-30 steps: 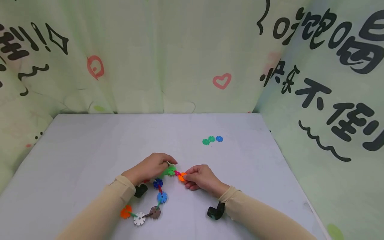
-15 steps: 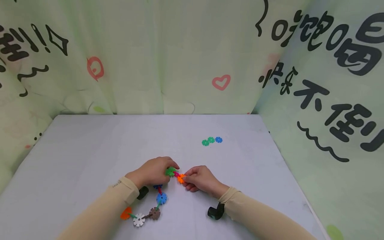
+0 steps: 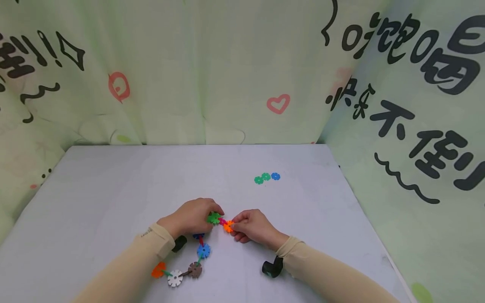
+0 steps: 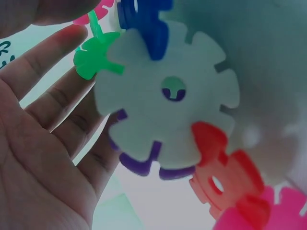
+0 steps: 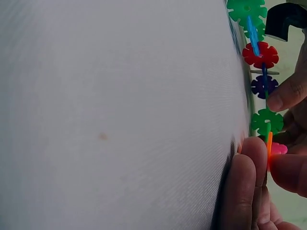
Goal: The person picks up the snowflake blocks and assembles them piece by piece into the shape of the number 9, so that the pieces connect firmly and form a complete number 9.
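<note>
A chain of notched plastic snowflake discs lies on the table, partly hidden by my left arm. My left hand (image 3: 193, 216) holds the chain at a green disc (image 3: 214, 217), thumb and fingers around it. A pink disc (image 3: 222, 221) joins this to an orange disc (image 3: 228, 226), which my right hand (image 3: 257, 227) pinches between thumb and fingers. In the left wrist view, a white disc (image 4: 139, 110) hangs close to the camera, linked to a dark blue disc (image 4: 160, 40) and a red disc (image 4: 228, 177). The right wrist view shows the orange disc (image 5: 270, 148) edge-on.
The chain curves nearer me through a light blue disc (image 3: 203, 251), a brown disc (image 3: 195, 270), a white disc (image 3: 175, 278) and another orange disc (image 3: 158, 269). Farther back lie two loose green discs (image 3: 266, 176) and a blue disc (image 3: 275, 176). Printed curtains surround the white table (image 3: 125, 176).
My left hand has lowered slightly toward me and now covers more of the dark blue disc. The right hand stays almost where it was, still pinching the orange disc.
</note>
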The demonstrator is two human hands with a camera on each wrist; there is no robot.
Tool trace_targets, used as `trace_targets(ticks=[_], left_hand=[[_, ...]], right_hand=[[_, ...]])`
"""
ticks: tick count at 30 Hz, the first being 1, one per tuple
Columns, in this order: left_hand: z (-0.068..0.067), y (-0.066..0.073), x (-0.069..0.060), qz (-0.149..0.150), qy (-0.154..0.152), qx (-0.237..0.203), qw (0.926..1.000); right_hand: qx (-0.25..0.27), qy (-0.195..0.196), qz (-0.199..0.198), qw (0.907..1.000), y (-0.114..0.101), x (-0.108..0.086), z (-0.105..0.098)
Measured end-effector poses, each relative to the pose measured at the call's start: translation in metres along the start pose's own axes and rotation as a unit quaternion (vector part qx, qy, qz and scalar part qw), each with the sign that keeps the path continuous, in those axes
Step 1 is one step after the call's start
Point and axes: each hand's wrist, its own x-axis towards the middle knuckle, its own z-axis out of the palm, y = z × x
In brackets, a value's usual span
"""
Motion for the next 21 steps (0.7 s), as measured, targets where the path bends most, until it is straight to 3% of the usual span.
trace_targets(ticks=[11,21], left_hand=[[-0.0008,-0.0003,-0.0006,-0.004,0.004,0.003,1.0],[0.0042,0.0019,0.0027,0.016,0.006,0.006,0.9998]], right_hand=[[-0.013,-0.001,0.001,0.9999,-0.0003,0.0,-0.0003],[-0.017,-0.007,-0.004,0.9998,-0.0011,-0.0006,-0.0022]])
